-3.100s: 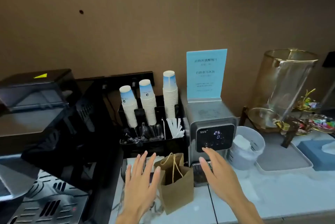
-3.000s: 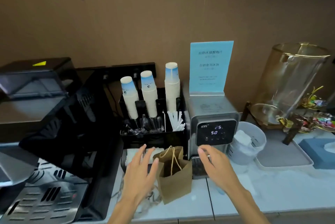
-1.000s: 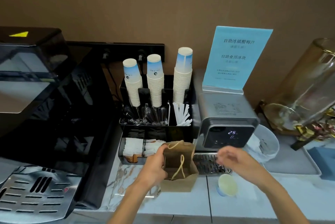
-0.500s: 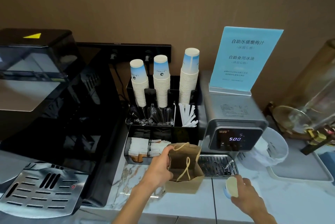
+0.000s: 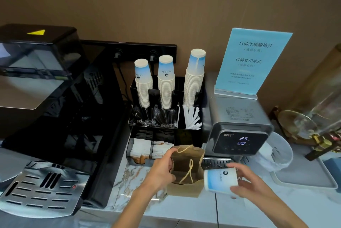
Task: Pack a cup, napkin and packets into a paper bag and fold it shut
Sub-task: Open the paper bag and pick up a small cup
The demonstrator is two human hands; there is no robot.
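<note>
A small brown paper bag [image 5: 186, 189] with string handles stands open on the marble counter. My left hand [image 5: 161, 169] grips its left rim and holds the mouth open. My right hand [image 5: 247, 181] holds a blue-and-white paper cup [image 5: 220, 180] on its side, its base pointing left, just right of the bag's opening. White packets [image 5: 141, 147] and more sachets [image 5: 160, 149] lie in the black organizer's front tray behind the bag. No napkin can be picked out for certain.
Three stacks of paper cups [image 5: 165, 81] stand in the black organizer [image 5: 184, 133]. A coffee machine [image 5: 46, 117] fills the left. A water dispenser [image 5: 239, 131] with a blue sign [image 5: 252, 61] sits right, beside a white pail [image 5: 276, 153] and grey tray [image 5: 302, 179].
My right hand has picked the cup up off the counter, tipped it on its side and brought it left to the bag's mouth. My left hand keeps hold of the bag's rim.
</note>
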